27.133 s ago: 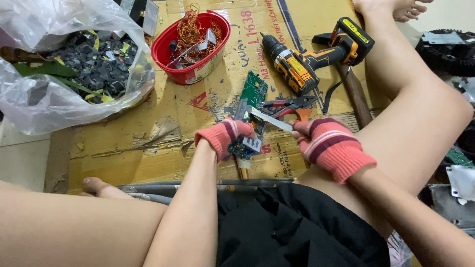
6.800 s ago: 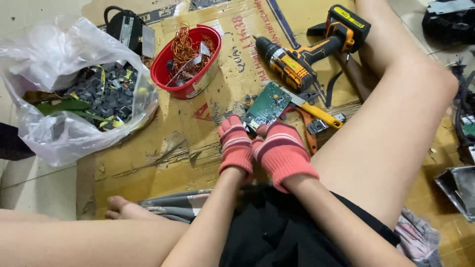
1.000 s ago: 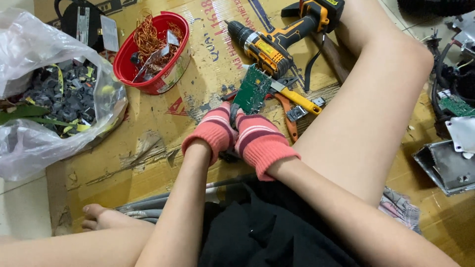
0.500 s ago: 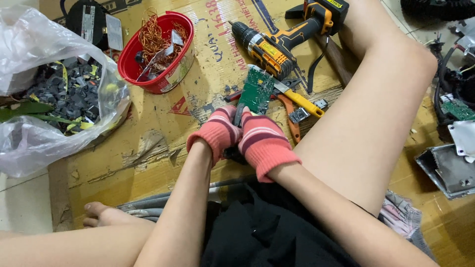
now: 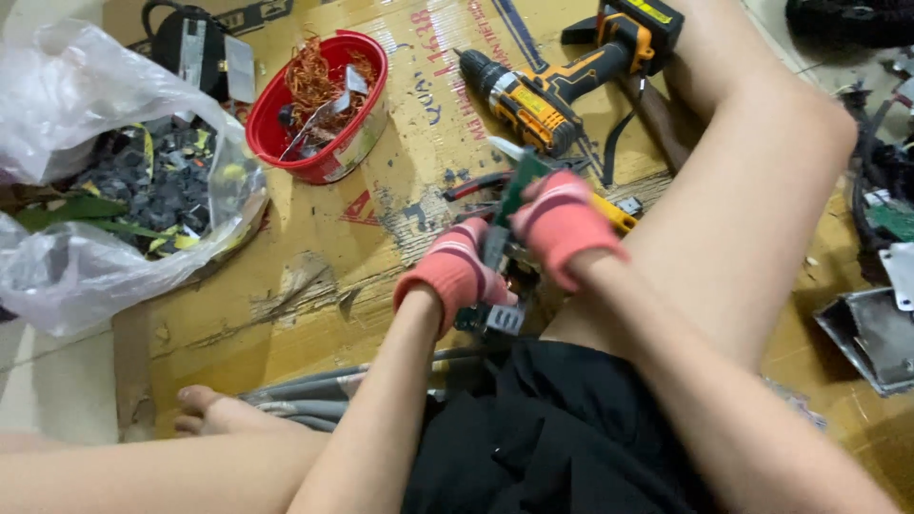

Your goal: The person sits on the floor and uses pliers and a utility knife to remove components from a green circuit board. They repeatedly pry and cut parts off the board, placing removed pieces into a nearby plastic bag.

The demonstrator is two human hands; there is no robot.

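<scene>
Seated on a cardboard sheet point(image 5: 314, 286), legs spread to either side, both hands in pink gloves. Left hand point(image 5: 455, 274) closed around the lower part of a green board point(image 5: 509, 205), held edge-on and nearly upright between the two hands, just above the cardboard and in front of the lap. Right hand point(image 5: 560, 224) clamped over the board's upper part, fingers curled down; whether a tool sits inside that grip cannot be told. A small grey part point(image 5: 500, 319) at the board's bottom end, just below the left hand.

Just behind the hands, red-handled pliers point(image 5: 476, 183) flat on the cardboard, and a yellow handle point(image 5: 614, 214) poking out beside the right hand. Farther back, a yellow-and-black drill point(image 5: 562, 81) lying on its side, chuck pointing left. To the left of it, a red bowl point(image 5: 357, 143) full of copper wire. Farther left, a clear bag point(image 5: 90, 266) of dark scraps, partly off the cardboard. Grey cables point(image 5: 305, 395) along the cardboard's near edge, beside a bare foot point(image 5: 214, 411). On the right, past the right leg, metal scrap point(image 5: 871, 333) on the floor.
</scene>
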